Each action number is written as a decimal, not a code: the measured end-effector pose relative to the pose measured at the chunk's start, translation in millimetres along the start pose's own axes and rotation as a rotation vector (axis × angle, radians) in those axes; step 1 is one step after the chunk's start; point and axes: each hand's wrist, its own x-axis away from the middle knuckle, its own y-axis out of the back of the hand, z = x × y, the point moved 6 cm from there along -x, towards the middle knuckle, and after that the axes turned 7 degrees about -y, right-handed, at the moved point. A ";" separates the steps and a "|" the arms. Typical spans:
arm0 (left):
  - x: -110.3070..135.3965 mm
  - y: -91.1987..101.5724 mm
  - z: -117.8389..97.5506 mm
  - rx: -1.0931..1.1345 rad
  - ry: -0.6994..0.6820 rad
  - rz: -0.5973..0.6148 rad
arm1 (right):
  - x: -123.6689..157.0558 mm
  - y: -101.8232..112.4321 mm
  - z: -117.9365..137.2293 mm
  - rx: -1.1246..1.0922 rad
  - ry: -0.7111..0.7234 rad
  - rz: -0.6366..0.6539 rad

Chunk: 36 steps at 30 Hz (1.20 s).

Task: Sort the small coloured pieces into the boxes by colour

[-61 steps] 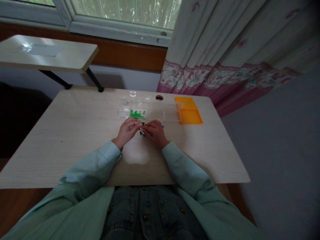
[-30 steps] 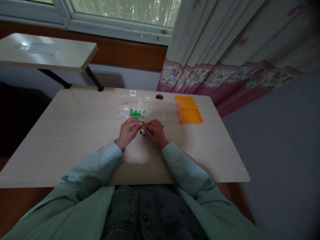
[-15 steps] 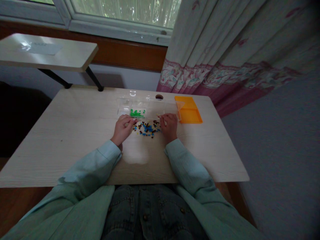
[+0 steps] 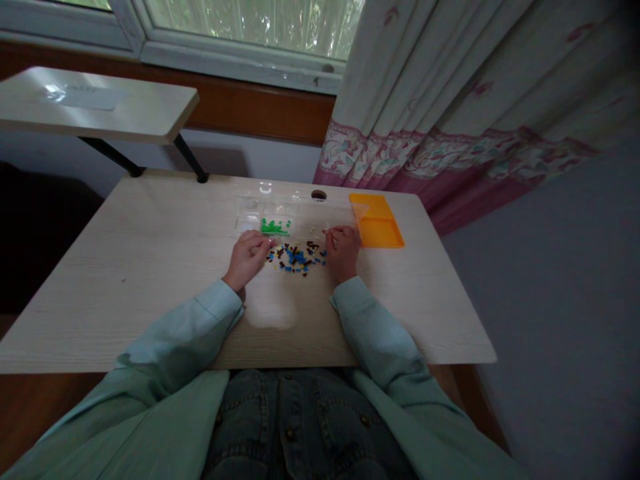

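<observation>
My left hand (image 4: 246,257) rests at the left side of a loose pile of small building bricks (image 4: 296,257), blue, dark brown and yellow. Its thumb and forefinger are pinched together; whatever they hold is too small to name. On the pile's right side, my right hand (image 4: 343,255) also has its fingertips pressed together, at the front edge of a clear plastic divided box (image 4: 320,212). What sits in that pinch cannot be made out. Green bricks (image 4: 273,227) lie in one compartment of the box. Several pale bricks (image 4: 312,230) lie just left of my right fingertips.
A yellow-orange two-section tray (image 4: 381,232) lies right of the box. Behind the box is a round hole (image 4: 319,195) in the light wooden table (image 4: 165,280). A raised shelf (image 4: 145,110) stands at the back left, and a curtain (image 4: 390,147) hangs behind the table's right part.
My right hand has shifted slightly right, uncovering pale bricks and some blue ones at the pile's right edge. My left hand has barely moved and stays pinched.
</observation>
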 end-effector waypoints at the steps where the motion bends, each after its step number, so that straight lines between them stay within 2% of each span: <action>1: 0.2 -0.3 0.2 -0.003 0.001 0.004 | -0.2 0.2 0.0 -0.007 0.002 -0.003; 6: -1.4 2.4 0.7 -0.065 -0.025 0.030 | -0.5 0.3 -0.4 -0.027 -0.012 -0.001; 12: -4.8 5.3 0.8 -0.279 -0.192 0.238 | -0.5 1.3 1.6 -0.041 0.001 -0.020; 17: -6.6 11.0 6.4 -0.306 -0.212 0.331 | -0.3 0.4 1.7 -0.052 -0.001 0.003; 22: -4.5 11.3 12.1 -0.261 -0.265 0.515 | -0.2 1.4 2.9 -0.056 -0.005 -0.001; 25: -1.6 11.9 16.1 -0.230 -0.280 0.586 | -0.5 1.0 2.8 -0.051 -0.005 0.003; 30: 1.5 10.4 19.0 -0.218 -0.256 0.636 | -1.0 -0.3 1.1 -0.060 -0.002 0.007; 36: 1.7 6.3 19.1 -0.204 -0.261 0.629 | -0.8 -1.3 1.4 -0.057 -0.010 0.027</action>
